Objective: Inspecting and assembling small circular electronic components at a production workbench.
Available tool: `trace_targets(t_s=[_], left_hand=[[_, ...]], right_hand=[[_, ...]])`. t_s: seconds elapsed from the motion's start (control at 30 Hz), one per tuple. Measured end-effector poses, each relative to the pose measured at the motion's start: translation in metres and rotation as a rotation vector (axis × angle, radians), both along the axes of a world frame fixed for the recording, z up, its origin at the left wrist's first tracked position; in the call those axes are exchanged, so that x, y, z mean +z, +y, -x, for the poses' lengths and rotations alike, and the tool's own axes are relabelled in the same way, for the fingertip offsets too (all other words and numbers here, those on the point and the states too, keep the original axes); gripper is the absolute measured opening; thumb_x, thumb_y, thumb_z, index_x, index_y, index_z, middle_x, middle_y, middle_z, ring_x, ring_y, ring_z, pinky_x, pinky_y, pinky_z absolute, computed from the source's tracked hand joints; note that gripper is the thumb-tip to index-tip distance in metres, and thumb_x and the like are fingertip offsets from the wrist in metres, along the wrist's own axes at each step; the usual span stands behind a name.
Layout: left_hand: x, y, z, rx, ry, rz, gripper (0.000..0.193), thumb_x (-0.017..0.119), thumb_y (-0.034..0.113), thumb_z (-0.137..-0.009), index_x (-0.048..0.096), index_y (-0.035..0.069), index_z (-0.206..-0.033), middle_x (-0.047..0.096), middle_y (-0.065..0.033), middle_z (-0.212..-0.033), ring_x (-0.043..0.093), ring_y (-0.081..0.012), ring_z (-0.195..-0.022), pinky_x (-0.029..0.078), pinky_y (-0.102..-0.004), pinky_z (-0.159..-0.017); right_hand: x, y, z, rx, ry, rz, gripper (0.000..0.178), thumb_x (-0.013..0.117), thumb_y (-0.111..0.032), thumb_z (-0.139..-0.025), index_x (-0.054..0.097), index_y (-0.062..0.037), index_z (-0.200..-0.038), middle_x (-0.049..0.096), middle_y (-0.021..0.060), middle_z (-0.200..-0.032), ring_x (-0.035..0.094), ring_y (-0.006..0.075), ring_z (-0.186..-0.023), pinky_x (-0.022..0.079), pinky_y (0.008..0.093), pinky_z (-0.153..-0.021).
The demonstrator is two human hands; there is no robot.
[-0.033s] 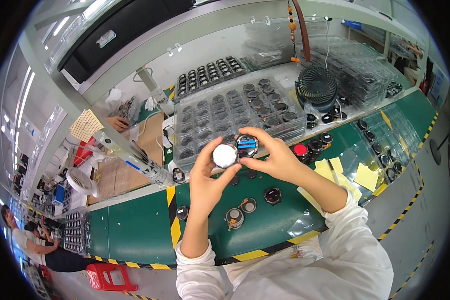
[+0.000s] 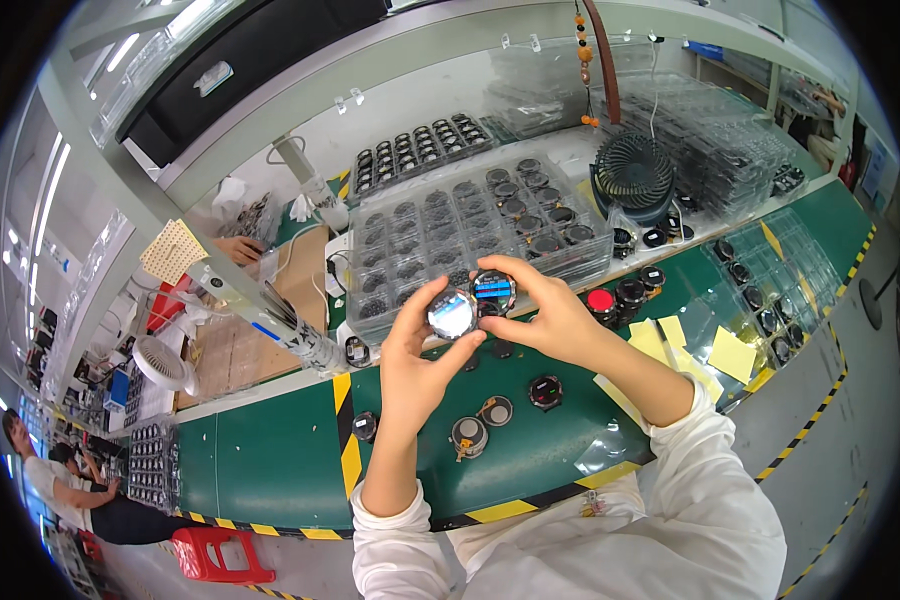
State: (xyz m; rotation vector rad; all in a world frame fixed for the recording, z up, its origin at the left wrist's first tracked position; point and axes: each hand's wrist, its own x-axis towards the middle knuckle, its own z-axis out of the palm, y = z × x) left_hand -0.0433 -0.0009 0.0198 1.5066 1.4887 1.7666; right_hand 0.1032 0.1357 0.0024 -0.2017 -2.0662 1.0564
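A round watch module (image 2: 452, 313) with a brightly lit, white-blue screen is pinched between the thumb and fingers of my left hand (image 2: 418, 345). Close beside it, my right hand (image 2: 545, 315) grips a second watch module (image 2: 493, 290) by its rim; blue bars show on its dark screen. Both are held up in front of a stack of clear trays (image 2: 470, 225) filled with round watch parts. Below my hands, on the green bench mat (image 2: 270, 450), lie two grey discs with orange flex tabs (image 2: 468, 437) and a dark watch module (image 2: 545, 391).
To the right are a red-topped round part (image 2: 600, 301), yellow sticky notes (image 2: 733, 354) and a tray of watches (image 2: 770, 310). A black fan (image 2: 634, 175) stands behind. A post (image 2: 270, 310) rises at left; beyond it a person (image 2: 65, 490) works near a red stool (image 2: 220, 555).
The screen of the watch module in my left hand has gone from nearly plain white to white with bluish and darker areas. My hands have hardly moved.
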Motion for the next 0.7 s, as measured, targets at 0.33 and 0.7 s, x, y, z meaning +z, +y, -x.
trace_targets(t_s=[0.33,0.7], left_hand=[[-0.002,-0.005,-0.001,-0.452,-0.489,-0.005,0.063,0.074,-0.004,-0.077,0.049,-0.002,-0.135,0.061,-0.0149,-0.125,0.059,-0.0235,-0.116,0.045,-0.0345,-0.1],[0.01,-0.015,-0.001,-0.293,-0.285,-0.084,0.064,0.073,-0.009,-0.077,0.048,-0.005,-0.135,0.062,-0.0152,-0.122,0.062,-0.0218,-0.112,0.046,-0.0324,-0.097]], right_hand=[[0.016,-0.013,-0.008,0.242,-0.109,0.148,0.068,0.079,-0.016,-0.078,0.048,-0.0022,-0.137,0.056,0.0146,-0.133,0.053,0.024,-0.125,0.04,0.0373,-0.105],[-0.019,0.016,-0.138,-0.445,-0.465,-0.141,0.039,0.073,-0.028,-0.085,0.063,-0.0037,-0.114,0.064,0.0129,-0.109,0.065,0.0269,-0.095,0.052,0.0356,-0.084]])
